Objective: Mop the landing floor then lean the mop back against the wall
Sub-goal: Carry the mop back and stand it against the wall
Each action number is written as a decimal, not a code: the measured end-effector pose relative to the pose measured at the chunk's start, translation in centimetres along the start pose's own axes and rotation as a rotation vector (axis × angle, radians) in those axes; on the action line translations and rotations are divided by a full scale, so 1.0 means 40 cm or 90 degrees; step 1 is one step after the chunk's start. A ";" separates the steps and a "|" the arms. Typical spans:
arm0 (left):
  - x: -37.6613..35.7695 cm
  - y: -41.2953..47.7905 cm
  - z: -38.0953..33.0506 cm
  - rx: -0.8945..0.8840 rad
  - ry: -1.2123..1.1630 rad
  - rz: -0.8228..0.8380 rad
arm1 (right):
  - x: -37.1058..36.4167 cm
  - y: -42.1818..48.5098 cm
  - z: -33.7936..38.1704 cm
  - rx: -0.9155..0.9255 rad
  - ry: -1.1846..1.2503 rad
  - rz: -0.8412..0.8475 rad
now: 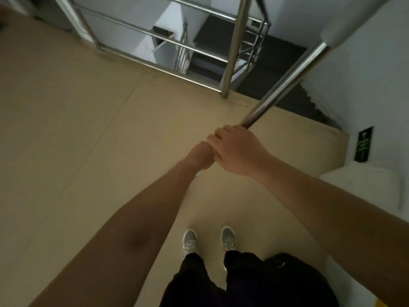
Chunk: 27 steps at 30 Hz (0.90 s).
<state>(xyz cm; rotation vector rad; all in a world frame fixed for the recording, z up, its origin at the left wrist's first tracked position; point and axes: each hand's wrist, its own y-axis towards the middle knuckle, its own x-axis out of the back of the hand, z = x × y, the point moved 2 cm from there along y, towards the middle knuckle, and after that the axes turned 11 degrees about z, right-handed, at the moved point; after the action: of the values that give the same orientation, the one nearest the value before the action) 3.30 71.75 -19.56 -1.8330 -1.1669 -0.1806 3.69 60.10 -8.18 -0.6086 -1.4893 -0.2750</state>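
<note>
I hold a mop by its shiny metal handle [287, 83], which slants from my hands up to the upper right and ends in a pale grey grip [352, 21]. My right hand [240, 151] is closed around the handle. Just below and touching it, my left hand [200, 159] is also closed on the handle. Hands and forearms hide the lower handle and the mop head; only a small white bit [198, 173] shows under the left wrist. The beige landing floor [88, 129] spreads out to the left and in front of me.
A steel railing [233, 52] guards the stairwell ahead. Dark stairs [294, 94] descend at the right beside a white wall [376, 85] with a green sign [364, 144] low down. A white ledge [365, 187] sits at the right. My grey shoes [190, 240] stand below.
</note>
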 end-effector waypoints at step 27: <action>-0.160 -0.119 -0.988 -0.563 0.070 0.266 | -0.045 -0.692 -0.355 -0.933 0.936 -0.386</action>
<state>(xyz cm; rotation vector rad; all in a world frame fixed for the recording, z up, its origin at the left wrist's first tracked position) 9.17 38.24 2.07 -2.7432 -0.6186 -0.6185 0.86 29.39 -3.70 -0.7151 0.2509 -1.8828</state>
